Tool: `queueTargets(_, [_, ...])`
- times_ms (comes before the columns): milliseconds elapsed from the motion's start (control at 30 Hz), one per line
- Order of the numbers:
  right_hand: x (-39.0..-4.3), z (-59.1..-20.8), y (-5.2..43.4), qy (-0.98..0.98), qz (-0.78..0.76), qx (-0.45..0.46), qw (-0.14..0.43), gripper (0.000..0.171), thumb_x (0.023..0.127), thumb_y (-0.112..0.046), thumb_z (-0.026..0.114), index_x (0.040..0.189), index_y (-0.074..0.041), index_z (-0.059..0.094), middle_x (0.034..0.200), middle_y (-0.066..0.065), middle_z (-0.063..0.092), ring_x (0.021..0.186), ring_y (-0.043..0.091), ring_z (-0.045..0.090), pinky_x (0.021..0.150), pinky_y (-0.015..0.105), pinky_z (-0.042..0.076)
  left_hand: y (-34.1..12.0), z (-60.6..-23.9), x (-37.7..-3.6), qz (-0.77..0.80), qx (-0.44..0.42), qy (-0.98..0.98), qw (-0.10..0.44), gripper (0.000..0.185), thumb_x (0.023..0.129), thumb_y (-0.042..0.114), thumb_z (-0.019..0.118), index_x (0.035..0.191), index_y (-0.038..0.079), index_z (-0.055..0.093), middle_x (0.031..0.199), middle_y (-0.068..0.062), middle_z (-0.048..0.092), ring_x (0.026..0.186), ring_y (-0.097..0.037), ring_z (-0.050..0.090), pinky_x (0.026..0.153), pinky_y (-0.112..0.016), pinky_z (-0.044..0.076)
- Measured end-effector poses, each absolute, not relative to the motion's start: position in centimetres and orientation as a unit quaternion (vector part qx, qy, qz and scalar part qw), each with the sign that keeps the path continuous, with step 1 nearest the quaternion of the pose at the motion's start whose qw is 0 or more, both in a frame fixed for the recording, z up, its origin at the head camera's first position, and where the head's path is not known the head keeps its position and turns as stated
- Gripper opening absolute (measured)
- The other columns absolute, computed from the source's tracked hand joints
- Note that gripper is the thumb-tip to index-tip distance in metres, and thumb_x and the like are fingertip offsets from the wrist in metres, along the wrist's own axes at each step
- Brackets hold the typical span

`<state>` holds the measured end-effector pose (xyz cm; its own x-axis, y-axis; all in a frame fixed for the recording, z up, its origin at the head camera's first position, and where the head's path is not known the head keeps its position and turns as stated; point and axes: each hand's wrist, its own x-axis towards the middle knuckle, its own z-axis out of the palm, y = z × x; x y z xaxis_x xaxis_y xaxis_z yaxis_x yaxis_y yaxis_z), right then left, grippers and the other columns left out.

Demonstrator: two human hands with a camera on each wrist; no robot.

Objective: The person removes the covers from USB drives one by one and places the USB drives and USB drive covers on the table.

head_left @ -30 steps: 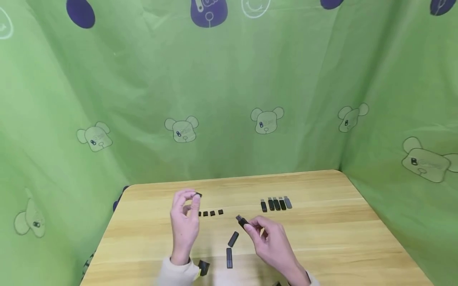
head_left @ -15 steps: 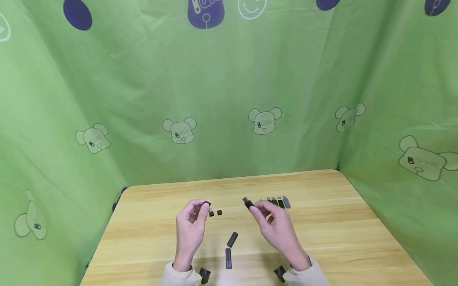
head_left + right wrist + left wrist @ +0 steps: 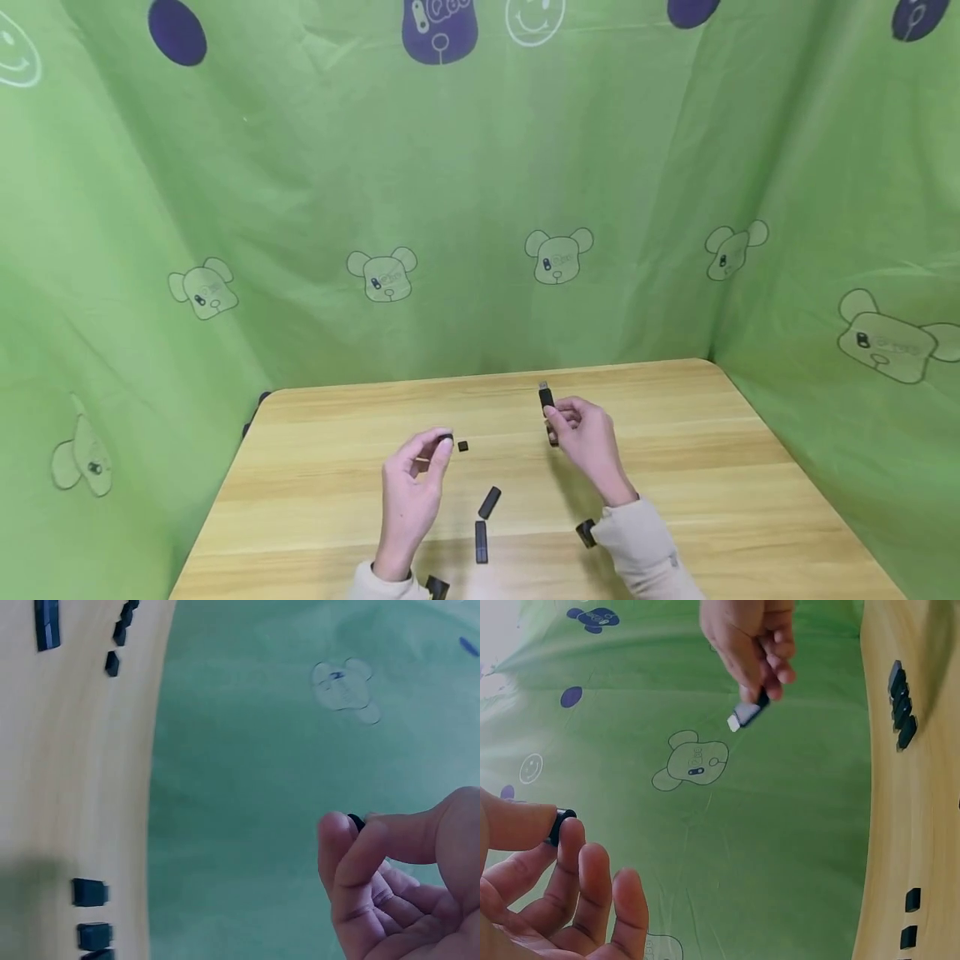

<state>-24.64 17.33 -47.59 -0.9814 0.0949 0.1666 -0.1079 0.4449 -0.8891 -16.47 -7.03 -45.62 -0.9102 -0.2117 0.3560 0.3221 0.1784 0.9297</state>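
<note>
Left hand (image 3: 411, 492) raised above the light wooden table (image 3: 750, 500), thumb and forefinger pinching a small black plastic cap (image 3: 446, 438) at the fingertips; the other fingers hang loosely curled. In the left wrist view the cap (image 3: 559, 825) sits between thumb tip and forefinger, against the green printed cloth backdrop (image 3: 480, 208).

Right hand (image 3: 587, 433) is at about 2 o'clock from the left hand, well apart from it, fingers curled round a slim black USB stick (image 3: 547, 401) – metal plug end pointing up and away, bare. The left wrist view shows the same stick (image 3: 748, 711) with its silvery plug poking out below the fingers. Behind the right hand a row of dark sticks (image 3: 901, 705) lies side by side on the table, mostly hidden in the head view.

One loose small black cap (image 3: 462, 447) lies on the table just at 3 o'clock from the left fingertips. Two capped black sticks – one tilted (image 3: 490, 502), one straight (image 3: 481, 541) – lie between the forearms, toward 6 o'clock. Black wrist-camera mounts show at each beige sleeve cuff (image 3: 637, 542).
</note>
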Motion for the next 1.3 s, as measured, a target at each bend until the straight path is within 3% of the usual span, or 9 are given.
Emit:
queueTargets(233, [-25.9,-49.3,18.0,-0.839,0.541,-0.044,0.048,0.021,0.096,-0.016,0.070,0.100,0.004,0.068,0.094,0.026,0.075,0.059,0.009,0.068,0.054,0.029,0.057,-6.8,-45.7,-16.3,-0.625,-0.042,-0.749,0.213,0.013,0.095,0.016,0.071,0.107,0.016,0.077,0.089,-0.002,0.074,0.079,-0.006,0.064,0.076,-0.022,0.053])
queueTargets(433, [-26.8,-51.1,18.0,-0.845,0.528,-0.072,0.045,0.018,0.095,-0.015,0.071,0.100,0.002,0.069,0.095,0.024,0.076,0.065,0.022,0.072,0.050,0.023,0.052,-6.8,-46.0,-16.3,-0.619,-0.044,-0.754,0.216,0.013,0.095,0.016,0.071,0.107,0.016,0.076,0.086,-0.001,0.073,0.078,-0.005,0.063,0.075,-0.022,0.053])
queueTargets(667, [-27.4,-53.1,18.2,-0.845,0.528,-0.084,0.012,0.018,0.094,-0.006,0.068,0.106,0.008,0.068,0.098,0.028,0.074,0.080,0.035,0.075,0.058,0.029,0.059,-6.8,-46.3,-16.3,-0.622,-0.040,-0.752,0.214,0.013,0.095,0.017,0.071,0.107,0.018,0.076,0.084,-0.002,0.072,0.075,-0.006,0.062,0.072,-0.022,0.052])
queueTargets(933, [-27.5,-55.3,17.9,-0.845,0.520,-0.122,-0.028,0.015,0.094,-0.010,0.069,0.099,0.004,0.070,0.092,0.021,0.075,0.070,0.026,0.072,0.056,0.025,0.055,-6.9,-46.5,-16.2,-0.624,-0.043,-0.749,0.218,0.012,0.094,0.016,0.071,0.106,0.019,0.074,0.082,-0.001,0.071,0.074,-0.006,0.061,0.071,-0.022,0.052])
queueTargets(1300, [-27.6,-56.2,17.1,-0.854,0.499,-0.143,-0.028,0.015,0.093,-0.012,0.070,0.093,0.003,0.073,0.083,0.016,0.076,0.059,0.019,0.069,0.052,0.025,0.054,-6.9,-46.6,-16.1,-0.614,-0.038,-0.760,0.209,0.013,0.094,0.017,0.071,0.106,0.021,0.074,0.082,0.002,0.070,0.075,-0.006,0.062,0.072,-0.022,0.052])
